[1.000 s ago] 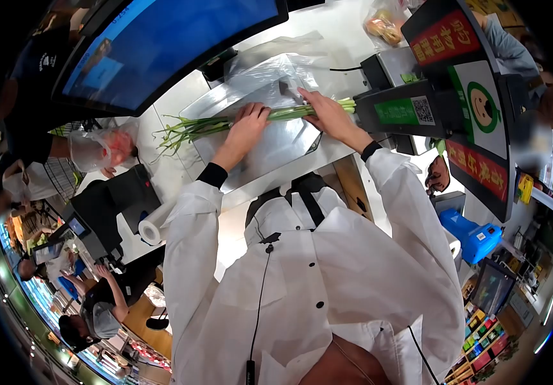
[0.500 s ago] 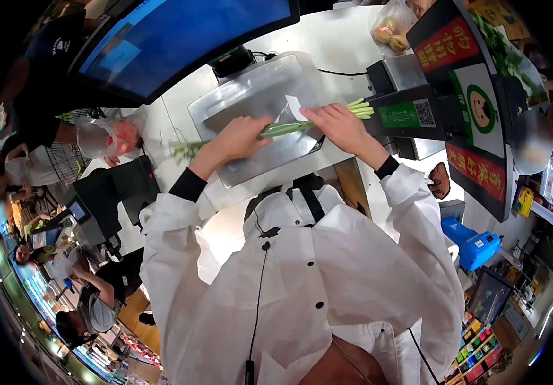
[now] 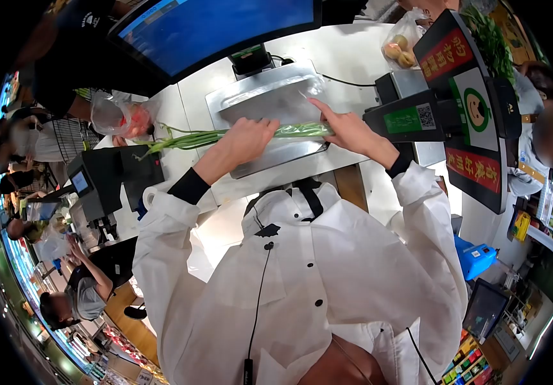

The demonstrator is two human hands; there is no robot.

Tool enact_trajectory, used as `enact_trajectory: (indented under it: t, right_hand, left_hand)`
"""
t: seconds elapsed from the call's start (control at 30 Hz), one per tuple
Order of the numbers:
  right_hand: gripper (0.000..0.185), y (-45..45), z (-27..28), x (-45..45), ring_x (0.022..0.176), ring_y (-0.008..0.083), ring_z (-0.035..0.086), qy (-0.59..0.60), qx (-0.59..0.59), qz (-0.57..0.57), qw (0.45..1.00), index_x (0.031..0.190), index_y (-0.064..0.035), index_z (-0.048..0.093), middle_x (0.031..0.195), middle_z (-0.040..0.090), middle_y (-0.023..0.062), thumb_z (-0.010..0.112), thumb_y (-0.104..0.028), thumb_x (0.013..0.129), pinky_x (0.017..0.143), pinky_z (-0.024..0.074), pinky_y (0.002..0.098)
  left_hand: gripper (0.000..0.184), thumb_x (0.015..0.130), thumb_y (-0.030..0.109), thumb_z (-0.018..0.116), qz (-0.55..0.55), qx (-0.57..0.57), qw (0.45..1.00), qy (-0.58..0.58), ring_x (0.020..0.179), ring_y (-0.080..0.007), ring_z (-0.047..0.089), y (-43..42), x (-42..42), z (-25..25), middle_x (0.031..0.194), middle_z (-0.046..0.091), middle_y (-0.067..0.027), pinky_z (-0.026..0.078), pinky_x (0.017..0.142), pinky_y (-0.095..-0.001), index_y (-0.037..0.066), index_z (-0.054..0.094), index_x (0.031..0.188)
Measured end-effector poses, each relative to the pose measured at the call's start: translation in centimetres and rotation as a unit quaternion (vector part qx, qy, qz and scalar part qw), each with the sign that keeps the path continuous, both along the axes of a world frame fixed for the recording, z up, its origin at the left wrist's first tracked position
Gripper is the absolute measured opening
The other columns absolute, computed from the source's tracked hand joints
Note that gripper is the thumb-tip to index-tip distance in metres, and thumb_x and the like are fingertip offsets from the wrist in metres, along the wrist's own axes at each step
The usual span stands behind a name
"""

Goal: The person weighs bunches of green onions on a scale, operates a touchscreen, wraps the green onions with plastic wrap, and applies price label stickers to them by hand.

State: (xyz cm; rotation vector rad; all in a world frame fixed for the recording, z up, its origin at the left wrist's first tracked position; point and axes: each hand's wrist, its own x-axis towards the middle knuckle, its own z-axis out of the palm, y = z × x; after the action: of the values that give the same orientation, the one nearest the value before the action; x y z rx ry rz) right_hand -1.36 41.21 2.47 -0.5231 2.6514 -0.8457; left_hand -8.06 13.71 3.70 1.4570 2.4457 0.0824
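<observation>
A bundle of long green stalks [image 3: 190, 138], like scallions, lies crosswise above a metal scale plate [image 3: 270, 96]. Clear plastic wraps its right part. My left hand [image 3: 241, 146] is closed around the middle of the bundle, with loose thin ends sticking out to the left. At the wrapped right end, my right hand [image 3: 356, 136] holds the bundle; one digit points up and away from it, and its other fingertips are partly hidden. Thin clear film shows on the plate near that raised digit.
A monitor [image 3: 218, 32] stands behind the scale. To the right are a dark display stand with a QR code [image 3: 425, 117] and a bag of round produce [image 3: 399, 51]. A plastic bag with red items [image 3: 136, 122] and a black device [image 3: 112, 176] are at left. Other people stand around.
The bundle has shifted left, and its pale cut ends no longer show at the right. My right hand's upper digit has lifted away from it. The white slip seen there is no longer clearly visible.
</observation>
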Motion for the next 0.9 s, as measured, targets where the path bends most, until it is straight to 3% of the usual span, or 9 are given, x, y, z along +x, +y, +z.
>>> enact_trajectory:
  t: [0.33,0.4,0.43,0.5,0.53,0.6,0.63,0.7,0.9]
  right_hand:
    - [0.097,-3.1,3.5,0.3,0.082,0.0367,0.065,0.021,-0.048,-0.015,0.999,0.152,-0.0163,0.016,0.094,0.065,0.013,0.074,-0.005,0.075,0.071,0.0506,0.0443]
    - [0.097,-3.1,3.6,0.4,0.082,0.0358,0.065,0.044,-0.023,-0.023,0.998,0.152,-0.0165,0.016,0.094,0.066,0.0121,0.074,-0.006,0.075,0.071,0.051,0.0432]
    - [0.096,-3.0,3.1,0.6,0.083,0.0337,0.066,0.135,0.03,0.011,0.99,0.151,-0.0173,0.017,0.095,0.066,0.0098,0.074,-0.006,0.075,0.07,0.0523,0.0418]
    - [0.094,-2.9,2.7,0.8,0.084,0.0317,0.067,0.225,0.085,0.049,0.969,0.151,-0.0181,0.018,0.097,0.066,0.0075,0.074,-0.006,0.076,0.07,0.0535,0.0405]
    - [0.093,-2.9,2.7,0.6,0.086,0.0322,0.066,0.247,0.072,0.053,0.965,0.15,-0.0183,0.02,0.097,0.066,0.0082,0.074,-0.006,0.076,0.071,0.0532,0.0407]
    - [0.092,-3.1,3.4,0.3,0.087,0.0328,0.066,0.271,0.059,0.057,0.959,0.15,-0.0185,0.022,0.097,0.067,0.009,0.074,-0.005,0.076,0.072,0.0529,0.041]
    - [0.091,-3.3,4.5,0.2,0.088,0.0333,0.066,0.177,0.028,0.028,0.983,0.15,-0.0186,0.022,0.099,0.067,0.0098,0.073,-0.005,0.076,0.072,0.0531,0.0413]
    - [0.09,-3.6,4.8,0.2,0.09,0.0338,0.066,0.079,-0.006,-0.007,0.997,0.149,-0.0186,0.022,0.1,0.067,0.0105,0.073,-0.004,0.076,0.073,0.0532,0.0416]
    - [0.09,-4.0,4.4,0.0,0.082,0.0395,0.066,0.04,-0.01,0.065,0.997,0.15,-0.0174,0.017,0.102,0.067,0.0155,0.071,-0.004,0.078,0.073,0.0533,0.0449]
  left_hand:
    - [0.025,0.081,0.006,0.062,-0.025,0.068,0.992,0.107,0.078,-0.0272,0.066,-1.0,1.1,3.0,0.089,0.062,-0.0109,0.052,0.062,-0.0382,0.002,0.052,0.104]
    - [0.027,0.084,0.021,0.069,0.087,0.163,0.978,-0.097,0.073,-0.0264,0.067,-1.1,1.1,4.6,0.079,0.065,-0.014,0.051,0.062,-0.0364,0.004,0.053,0.099]
    - [0.027,0.084,0.021,0.069,0.088,0.165,0.978,-0.093,0.073,-0.0264,0.067,-1.1,0.4,5.2,0.079,0.065,-0.014,0.051,0.062,-0.0364,0.004,0.053,0.099]
    - [0.034,0.086,0.031,0.071,0.121,-0.008,0.901,-0.416,0.07,-0.0336,0.065,-0.9,-1.3,5.9,0.073,0.065,-0.017,0.05,0.062,-0.0422,0.005,0.054,0.1]
    - [0.034,0.086,0.031,0.071,0.123,-0.005,0.902,-0.413,0.07,-0.0336,0.065,-1.0,-1.1,5.5,0.073,0.065,-0.017,0.05,0.062,-0.0422,0.005,0.054,0.1]
    - [0.034,0.087,0.029,0.069,0.054,0.074,0.966,-0.244,0.07,-0.0338,0.066,-0.9,-0.5,4.5,0.069,0.064,-0.016,0.05,0.061,-0.0452,0.003,0.054,0.103]
    - [0.034,0.087,0.029,0.069,0.053,0.073,0.966,-0.242,0.07,-0.0338,0.066,-0.8,0.1,4.5,0.069,0.064,-0.016,0.05,0.061,-0.0452,0.003,0.054,0.103]
    - [0.033,0.087,0.03,0.069,0.048,0.001,0.998,-0.043,0.072,-0.0324,0.066,-0.4,1.4,4.5,0.072,0.066,-0.0127,0.051,0.059,-0.0436,0.004,0.054,0.1]
    - [0.02,0.092,0.023,0.062,0.0,0.068,0.992,0.103,0.062,-0.0293,0.065,-1.6,1.9,5.5,0.07,0.062,-0.0084,0.053,0.059,-0.038,0.004,0.054,0.093]
